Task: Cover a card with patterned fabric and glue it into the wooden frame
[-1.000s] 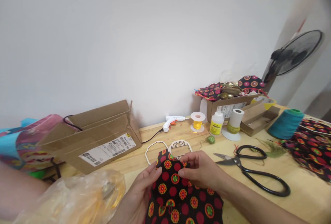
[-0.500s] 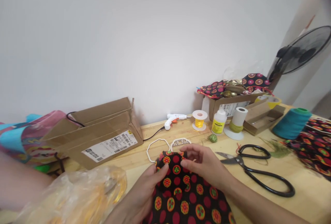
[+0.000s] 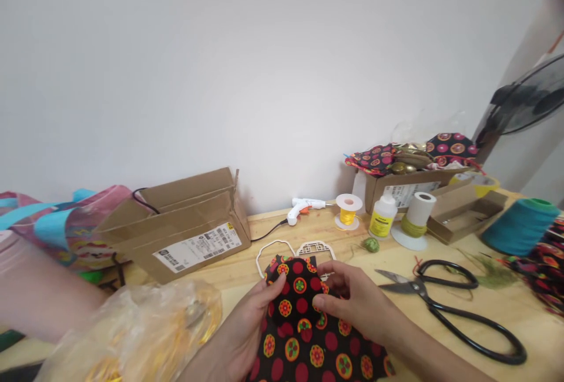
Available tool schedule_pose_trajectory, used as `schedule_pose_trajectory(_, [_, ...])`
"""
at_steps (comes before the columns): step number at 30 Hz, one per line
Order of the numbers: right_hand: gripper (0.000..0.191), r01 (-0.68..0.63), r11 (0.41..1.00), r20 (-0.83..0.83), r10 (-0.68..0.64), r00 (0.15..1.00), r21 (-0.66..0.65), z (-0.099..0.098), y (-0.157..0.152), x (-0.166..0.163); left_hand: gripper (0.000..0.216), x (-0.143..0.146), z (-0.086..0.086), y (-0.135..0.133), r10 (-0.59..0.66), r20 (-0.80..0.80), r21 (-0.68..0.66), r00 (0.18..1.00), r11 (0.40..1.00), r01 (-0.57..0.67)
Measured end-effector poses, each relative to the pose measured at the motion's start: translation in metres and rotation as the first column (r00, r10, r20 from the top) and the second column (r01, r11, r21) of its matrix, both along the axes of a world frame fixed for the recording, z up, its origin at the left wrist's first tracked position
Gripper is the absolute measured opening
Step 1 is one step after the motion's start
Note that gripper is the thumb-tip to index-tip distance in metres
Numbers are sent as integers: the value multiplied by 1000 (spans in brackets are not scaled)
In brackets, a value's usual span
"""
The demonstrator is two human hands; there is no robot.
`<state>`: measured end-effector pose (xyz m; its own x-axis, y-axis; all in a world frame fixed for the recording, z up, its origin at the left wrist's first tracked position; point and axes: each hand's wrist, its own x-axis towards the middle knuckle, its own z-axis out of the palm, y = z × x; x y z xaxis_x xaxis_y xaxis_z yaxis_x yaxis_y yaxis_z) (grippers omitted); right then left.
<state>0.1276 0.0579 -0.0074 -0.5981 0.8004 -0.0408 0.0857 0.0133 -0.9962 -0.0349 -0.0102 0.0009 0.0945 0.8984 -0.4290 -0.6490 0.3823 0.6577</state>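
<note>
A black fabric piece (image 3: 308, 335) with red dots and orange-green flower prints hangs between my hands, its curved top edge pointing away from me. My left hand (image 3: 251, 317) grips its left side, thumb on the printed face and fingers behind. On the right edge, my right hand (image 3: 348, 297) pinches the cloth between thumb and bent fingers. Just behind the fabric lie a thin pale frame with a wavy outline (image 3: 259, 255) and a lattice-patterned cutout (image 3: 315, 247), both partly covered. Black-handled scissors (image 3: 423, 291) rest open to the right of my right hand.
A cardboard box (image 3: 176, 235) and a clear plastic bag with yellow cord (image 3: 145, 335) are at left, near another person's arm (image 3: 48, 294). Toward the wall stand a glue gun (image 3: 304, 208), yellow thread spool (image 3: 348, 214), glue bottle (image 3: 382, 217) and teal thread cone (image 3: 520, 226).
The view has turned slightly left, so the surroundings sit further right. My right fingers have shifted a little down the fabric's right edge; both hands still hold it.
</note>
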Motion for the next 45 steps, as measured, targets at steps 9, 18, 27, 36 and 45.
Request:
schedule_pose_trajectory(9, [26, -93, 981, -36, 88, 996, -168, -6, 7, 2, 46, -1, 25, 2, -126, 249, 140, 960, 986, 93])
schedule_pose_trajectory(18, [27, -192, 959, -75, 180, 981, -210, -5, 6, 3, 48, -2, 26, -11, -119, 277, 166, 954, 983, 75])
schedule_pose_trajectory(27, [24, -239, 942, -151, 208, 966, -234, -11, 8, 5, 30, 9, 12, -12, -7, 0, 254, 1000, 967, 6])
schedule_pose_trajectory(36, [28, -229, 945, -126, 204, 971, -236, -9, 8, 4, 26, 16, 18, -13, 94, -149, 215, 984, 975, -61])
schedule_pose_trajectory(45, [29, -210, 953, -118, 188, 975, -217, -10, 10, 5, 55, 13, 17, -15, 2, -122, 309, 992, 950, 36])
